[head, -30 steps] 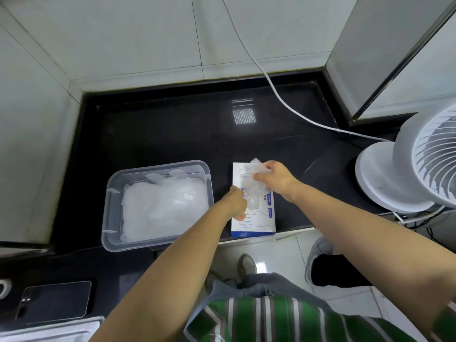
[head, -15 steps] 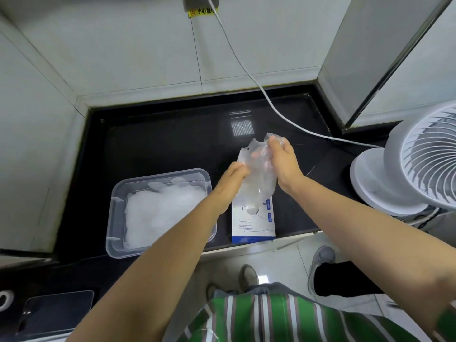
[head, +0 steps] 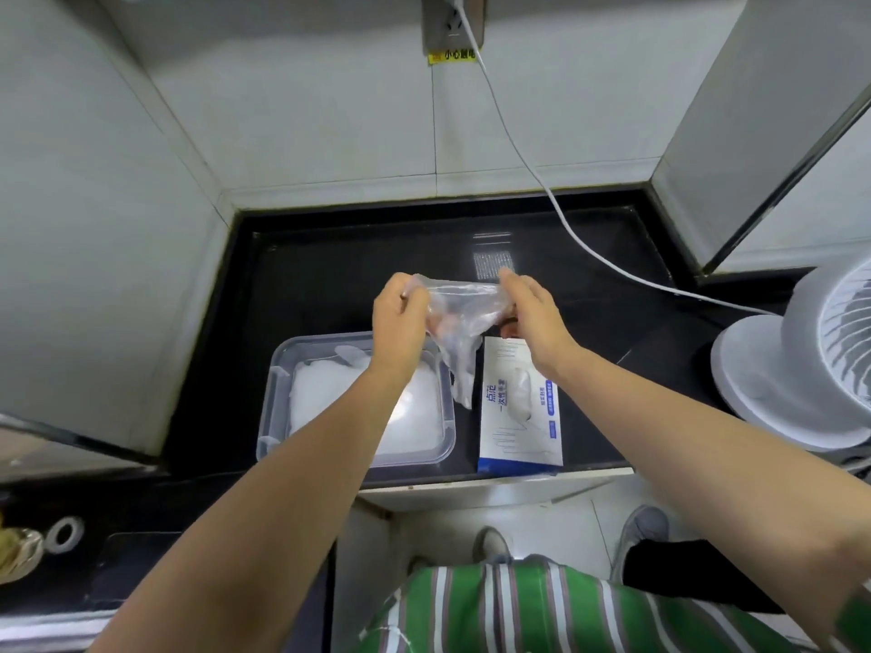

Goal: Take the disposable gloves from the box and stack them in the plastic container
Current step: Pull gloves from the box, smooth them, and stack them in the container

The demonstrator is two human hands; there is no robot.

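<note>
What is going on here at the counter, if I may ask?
A person is moving disposable gloves from the box into the plastic container. Both hands hold one clear glove spread between them above the black counter, the left hand pinching one end and the right hand the other. The container, beside the box, already holds a pile of gloves.

I lose the fan (head: 801,360), right of the glove box (head: 518,417), to the frame's right edge. Left of the box, the left forearm (head: 353,417) covers much of the plastic container (head: 325,337) and its stacked gloves (head: 320,393). The right hand (head: 532,318) hides the box's far corner; the disposable glove (head: 464,313) blurs the fingers of the left hand (head: 400,313) behind it.
</note>
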